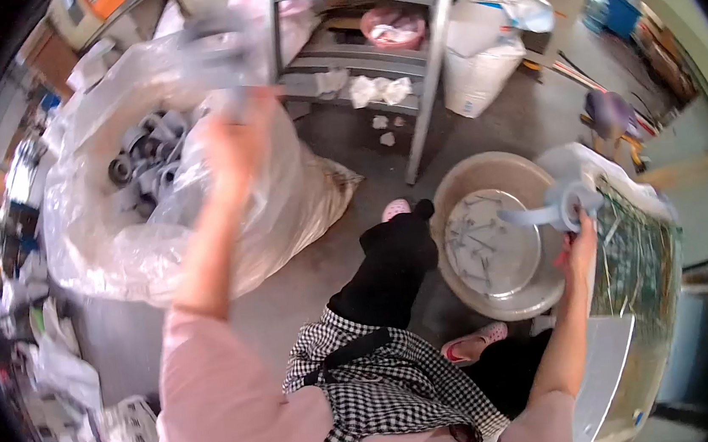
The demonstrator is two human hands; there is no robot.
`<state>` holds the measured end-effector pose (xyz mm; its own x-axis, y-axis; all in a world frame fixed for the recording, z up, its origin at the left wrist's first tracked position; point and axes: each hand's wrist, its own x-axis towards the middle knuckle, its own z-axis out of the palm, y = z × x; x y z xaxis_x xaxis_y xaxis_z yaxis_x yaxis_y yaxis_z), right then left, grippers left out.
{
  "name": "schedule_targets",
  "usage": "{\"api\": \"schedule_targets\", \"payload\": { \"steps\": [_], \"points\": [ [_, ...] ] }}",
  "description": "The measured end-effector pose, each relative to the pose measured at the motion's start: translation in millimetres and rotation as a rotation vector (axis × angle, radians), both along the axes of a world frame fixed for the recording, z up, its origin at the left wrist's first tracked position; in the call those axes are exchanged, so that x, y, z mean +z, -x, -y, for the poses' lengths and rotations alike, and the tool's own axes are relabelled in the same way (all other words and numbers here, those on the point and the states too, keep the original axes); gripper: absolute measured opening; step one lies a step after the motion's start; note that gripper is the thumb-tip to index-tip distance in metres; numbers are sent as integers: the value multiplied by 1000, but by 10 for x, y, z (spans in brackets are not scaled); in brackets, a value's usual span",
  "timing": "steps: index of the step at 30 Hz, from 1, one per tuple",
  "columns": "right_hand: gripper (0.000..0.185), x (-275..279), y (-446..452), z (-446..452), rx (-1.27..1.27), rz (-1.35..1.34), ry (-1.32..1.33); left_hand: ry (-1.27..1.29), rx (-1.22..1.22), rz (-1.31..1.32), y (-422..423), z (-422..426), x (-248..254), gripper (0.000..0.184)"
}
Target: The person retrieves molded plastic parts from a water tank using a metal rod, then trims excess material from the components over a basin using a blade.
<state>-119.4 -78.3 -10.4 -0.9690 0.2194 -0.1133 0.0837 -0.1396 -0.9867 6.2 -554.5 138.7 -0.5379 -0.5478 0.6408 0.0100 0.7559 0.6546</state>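
Observation:
My left hand, smeared by motion, is raised at the right rim of a big clear plastic bag. It grips the stem of a blurred grey plastic part. Inside the bag lie several grey ring-shaped plastic parts. On the other side, my right hand is closed on a grey plastic part with a ring and an arm pointing left. That part hangs over the right rim of a beige round basin. Thin grey plastic sticks lie scattered on the basin's bottom.
A metal step frame stands ahead, with a pink basin and white scraps on its steps. White sacks stand behind it. A green-topped surface borders the right side. White bags lie at lower left.

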Motion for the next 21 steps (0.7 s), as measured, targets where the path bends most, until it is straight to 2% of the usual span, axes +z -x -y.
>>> {"api": "schedule_targets", "payload": {
  "steps": [1,2,3,4,5,6,10,11,12,13,14,16,17,19,20,21],
  "points": [
    [32,-56,30,-22,-55,48,-55,263,191,-27,-46,674,55,43],
    [32,-2,30,-19,-47,52,-112,219,373,238,-142,1366,131,51],
    [33,-49,39,-85,10,52,-39,81,504,431,-258,1401,457,33],
    [33,68,-11,70,-96,13,40,423,606,153,-323,2299,192,72],
    [33,80,-36,43,-38,14,31,621,600,280,-420,2990,153,76],
    [35,94,-26,89,-81,11,19,623,543,262,-285,2861,112,76],
    [28,189,-82,188,4,9,190,635,222,27,13,1734,-135,28],
    [27,207,-126,191,60,20,272,337,-179,-18,179,1307,-387,24],
    [24,276,-159,242,92,35,329,189,-340,14,368,855,-656,20],
    [25,336,-184,276,118,57,360,26,-437,220,300,-33,-485,19],
    [25,404,-229,371,114,76,379,194,-598,252,341,-454,-530,22],
    [26,452,-277,364,138,89,393,190,-868,198,482,-1100,-738,32],
    [26,447,-293,366,132,90,391,179,-1009,182,549,-1423,-841,38],
    [26,424,-340,395,118,116,411,151,-1133,129,587,-1821,-859,47],
    [25,390,-384,389,127,127,422,18,-1254,226,709,-1999,-1070,46],
    [25,353,-418,367,124,127,424,3,-1259,180,695,-2053,-991,41]
  ]
}}
